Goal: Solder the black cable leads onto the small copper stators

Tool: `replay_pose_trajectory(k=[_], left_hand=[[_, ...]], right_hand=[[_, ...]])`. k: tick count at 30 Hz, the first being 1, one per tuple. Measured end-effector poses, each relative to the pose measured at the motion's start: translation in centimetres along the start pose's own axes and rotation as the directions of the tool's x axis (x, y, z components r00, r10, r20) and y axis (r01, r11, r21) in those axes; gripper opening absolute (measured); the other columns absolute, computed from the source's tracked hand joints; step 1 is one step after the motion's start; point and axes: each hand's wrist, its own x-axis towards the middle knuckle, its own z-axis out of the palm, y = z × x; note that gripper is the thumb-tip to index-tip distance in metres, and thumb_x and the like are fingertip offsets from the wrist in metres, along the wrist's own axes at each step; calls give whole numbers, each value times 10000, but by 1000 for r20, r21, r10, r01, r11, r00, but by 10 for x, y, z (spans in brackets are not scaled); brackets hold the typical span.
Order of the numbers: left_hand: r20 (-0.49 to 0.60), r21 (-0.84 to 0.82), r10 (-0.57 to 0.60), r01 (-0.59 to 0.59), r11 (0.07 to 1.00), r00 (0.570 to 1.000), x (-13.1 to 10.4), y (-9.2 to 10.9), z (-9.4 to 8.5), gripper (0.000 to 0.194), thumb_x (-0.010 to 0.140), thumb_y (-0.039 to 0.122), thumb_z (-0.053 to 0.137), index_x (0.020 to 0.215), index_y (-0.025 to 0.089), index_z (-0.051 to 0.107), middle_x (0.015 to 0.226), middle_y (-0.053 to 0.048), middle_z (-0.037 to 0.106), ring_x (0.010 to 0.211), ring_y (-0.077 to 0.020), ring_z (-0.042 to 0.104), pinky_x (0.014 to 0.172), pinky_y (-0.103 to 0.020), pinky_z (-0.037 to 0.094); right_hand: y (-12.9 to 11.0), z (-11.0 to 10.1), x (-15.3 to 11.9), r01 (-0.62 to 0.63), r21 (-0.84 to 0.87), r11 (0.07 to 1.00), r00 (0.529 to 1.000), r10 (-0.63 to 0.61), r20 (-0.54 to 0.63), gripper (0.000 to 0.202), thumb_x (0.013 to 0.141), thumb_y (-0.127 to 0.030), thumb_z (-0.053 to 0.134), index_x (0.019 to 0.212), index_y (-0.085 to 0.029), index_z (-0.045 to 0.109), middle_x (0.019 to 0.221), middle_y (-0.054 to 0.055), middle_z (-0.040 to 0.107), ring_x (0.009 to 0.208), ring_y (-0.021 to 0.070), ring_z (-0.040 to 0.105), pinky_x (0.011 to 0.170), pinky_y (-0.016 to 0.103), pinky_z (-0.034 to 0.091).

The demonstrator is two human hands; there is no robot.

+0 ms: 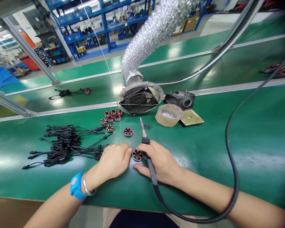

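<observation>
A soldering iron (152, 172) lies in my right hand (162, 161), tip pointing away from me, its handle held against the fingers. The right index finger and thumb are also spread around a small round motor stator (137, 155) with copper coils, the finger touching its upper edge. My left hand (116, 161) is closed in a pinch at the stator's left side; whatever lies between its fingertips is hidden. Black cables (98, 153) run up to the left hand from the left. A stator with reddish coils (127, 132) sits just beyond the hands.
Bundled black cables (61, 145) are piled at left, near a cluster of stators (110, 117). Ahead stand a fume extractor fan (140, 103) with a silver duct (144, 41), a round tub (168, 115) and a black holder (180, 99). The iron's cord (229, 152) loops across the right arm.
</observation>
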Motion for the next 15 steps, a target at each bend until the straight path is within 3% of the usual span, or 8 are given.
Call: replay_pose_trajectory(k=[3, 5, 8, 10, 12, 15], left_hand=[[101, -51, 97, -93, 994, 990, -4, 2, -2, 374, 988, 330, 311, 826, 215, 627, 742, -36, 704, 688, -203, 652, 603, -282, 354], [155, -105, 146, -131, 986, 977, -5, 2, -4, 363, 984, 325, 326, 807, 217, 624, 720, -22, 689, 678, -190, 643, 603, -273, 361], [105, -144, 96, -81, 986, 990, -4, -1, -7, 341, 982, 313, 324, 872, 211, 630, 753, -23, 692, 707, -190, 646, 652, -278, 396], [53, -156, 58, -49, 986, 997, -2, -3, -6, 316, 976, 289, 324, 979, 208, 630, 795, -26, 703, 730, -193, 653, 687, -291, 414], [36, -170, 60, -53, 984, 998, -1, -4, -2, 296, 954, 262, 359, 1096, 206, 612, 807, -24, 709, 724, -194, 658, 679, -294, 424], [30, -156, 119, -113, 981, 992, -1, -4, 8, 354, 872, 252, 486, 1209, 189, 573, 714, -6, 685, 639, -196, 643, 598, -286, 418]], right_hand=[[4, -1, -4, -63, 22, 998, 998, 64, -28, 438, 775, -295, 688, 1124, -186, 447, 860, 63, 565, 709, 209, 590, 600, 333, 549], [8, -5, -5, -55, 127, 990, 998, 55, 2, 405, 808, -222, 609, 1166, -189, 422, 935, 86, 581, 769, 205, 616, 648, 330, 564], [15, -13, -5, 18, 284, 959, 996, -41, 77, 458, 776, -125, 529, 1210, -187, 396, 1161, 149, 573, 1077, 253, 602, 863, 400, 551], [18, -16, -6, 11, 284, 959, 995, -40, 95, 505, 760, -150, 575, 1231, -179, 395, 1248, 174, 544, 1194, 297, 539, 946, 467, 509], [20, -15, -6, -38, 261, 965, 995, 13, 95, 531, 758, -181, 629, 1238, -176, 401, 1205, 169, 566, 1103, 291, 581, 891, 457, 536], [19, -11, -7, -75, 299, 951, 993, 43, 112, 463, 782, -131, 596, 1209, -187, 426, 1043, 106, 611, 869, 204, 628, 741, 339, 567]])
